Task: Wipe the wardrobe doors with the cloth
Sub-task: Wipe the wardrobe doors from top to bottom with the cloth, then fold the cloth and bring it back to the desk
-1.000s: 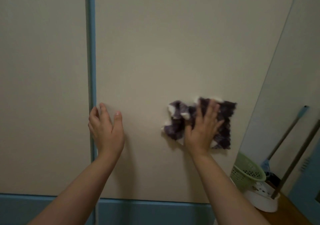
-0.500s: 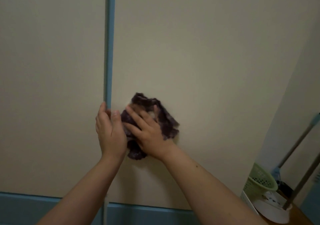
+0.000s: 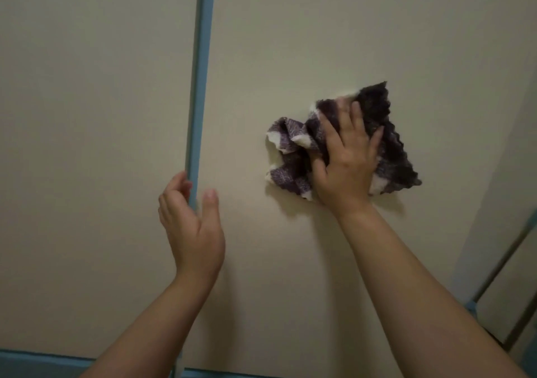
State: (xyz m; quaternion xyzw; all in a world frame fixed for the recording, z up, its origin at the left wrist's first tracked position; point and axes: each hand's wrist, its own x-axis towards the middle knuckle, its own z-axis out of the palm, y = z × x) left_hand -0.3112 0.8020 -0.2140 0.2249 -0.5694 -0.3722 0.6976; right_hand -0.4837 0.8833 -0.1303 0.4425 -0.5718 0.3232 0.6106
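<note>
Two doors [image 3: 290, 43], right hand [image 3: 347, 159] on cloth [image 3: 386, 133], left hand [image 3: 191, 226] at edge [image 3: 200, 87]

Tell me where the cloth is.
In the head view the cloth is right of centre, pressed to the door under the right hand, right of the blue strip.

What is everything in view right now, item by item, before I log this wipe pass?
cream wardrobe door panels: two, cream, fill the view.
blue vertical trim strip: one, blue, between the panels.
blue base band: one, blue, under the doors.
purple-and-white checked cloth: one, bunched, on the right panel.
thin poles: two, blurred, far right edge.
left hand: one, open, at the strip.
right hand: one, flat on the cloth, pressing it to the door.
</note>
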